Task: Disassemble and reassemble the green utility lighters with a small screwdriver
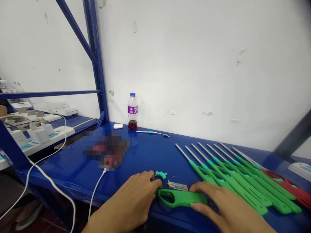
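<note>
Several green lighters [247, 186], each with a metal rod in place, lie in a row on the right of the blue table [148, 155] and appear complete. One green casing [181, 198] lies at the front edge, without a rod. The left hand [136, 191] is closed around its looped end; the right hand [216, 199] grips the opposite end between thumb and fingers.

Judged against the row, this unit is incomplete: the teal piece [161, 175], small pin [173, 177] and clear metal-ended part [178, 186] lie loose just beyond the casing. A separate rod assembly [150, 132] lies near the wall.

Both hands cover the casing's ends. Its interior is not visible; whether its halves are joined cannot be confirmed. Red lighters [301, 194] are cut off at right. Pixelation conceals an object at left.
</note>
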`<state>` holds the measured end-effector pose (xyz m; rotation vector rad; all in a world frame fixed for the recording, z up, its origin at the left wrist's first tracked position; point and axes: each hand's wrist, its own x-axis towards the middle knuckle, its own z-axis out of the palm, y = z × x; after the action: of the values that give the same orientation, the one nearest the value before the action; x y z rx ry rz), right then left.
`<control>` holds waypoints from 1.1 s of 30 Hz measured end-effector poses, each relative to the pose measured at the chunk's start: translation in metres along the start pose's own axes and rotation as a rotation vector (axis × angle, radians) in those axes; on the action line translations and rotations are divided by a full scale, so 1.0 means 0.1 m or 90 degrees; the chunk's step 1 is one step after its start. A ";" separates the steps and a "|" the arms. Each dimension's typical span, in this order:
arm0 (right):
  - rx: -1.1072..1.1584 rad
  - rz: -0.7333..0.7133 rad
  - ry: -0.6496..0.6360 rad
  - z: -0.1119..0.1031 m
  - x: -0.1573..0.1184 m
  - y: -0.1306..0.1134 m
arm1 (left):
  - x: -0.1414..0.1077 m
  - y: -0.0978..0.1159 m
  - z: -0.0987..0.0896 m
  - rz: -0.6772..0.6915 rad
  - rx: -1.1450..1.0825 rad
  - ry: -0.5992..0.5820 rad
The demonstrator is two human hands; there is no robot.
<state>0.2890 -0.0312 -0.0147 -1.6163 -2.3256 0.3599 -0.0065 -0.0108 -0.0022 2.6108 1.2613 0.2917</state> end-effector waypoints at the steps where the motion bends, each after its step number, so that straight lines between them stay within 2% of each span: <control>1: -0.003 -0.001 0.004 0.01 0.00 0.01 | 0.00 0.00 -0.01 0.004 0.003 0.001; 6: -0.027 -0.013 0.014 0.06 0.03 0.05 | 0.01 0.01 -0.03 0.009 0.014 0.009; 13: -0.072 0.049 -0.057 0.05 0.09 -0.08 | 0.00 -0.07 0.06 0.023 0.024 0.021; 16: -0.093 0.023 -0.065 0.03 0.07 -0.17 | 0.01 -0.11 0.08 0.028 0.022 0.065; 19: -0.088 -0.006 -0.038 0.00 -0.01 -0.19 | 0.05 -0.13 0.03 0.037 0.026 0.116; 23: -0.080 -0.007 0.021 -0.24 -0.04 -0.04 | 0.12 -0.14 -0.06 0.025 0.052 0.231; 26: -0.167 0.032 0.061 -0.61 0.18 0.19 | 0.18 -0.17 -0.04 -0.002 0.050 0.312; 29: -0.233 0.046 0.116 -0.96 0.62 0.41 | 0.24 -0.20 0.08 0.002 0.036 0.307; 31: -0.252 0.049 0.149 -1.08 0.94 0.52 | 0.29 -0.22 0.19 0.003 0.025 0.293; 33: -0.263 0.057 0.160 -1.08 1.23 0.60 | 0.35 -0.23 0.29 0.000 0.009 0.280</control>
<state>0.3403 0.1095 0.0754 -1.8239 -2.2361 -0.3133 0.0053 0.0273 -0.0342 2.6448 1.3890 0.8991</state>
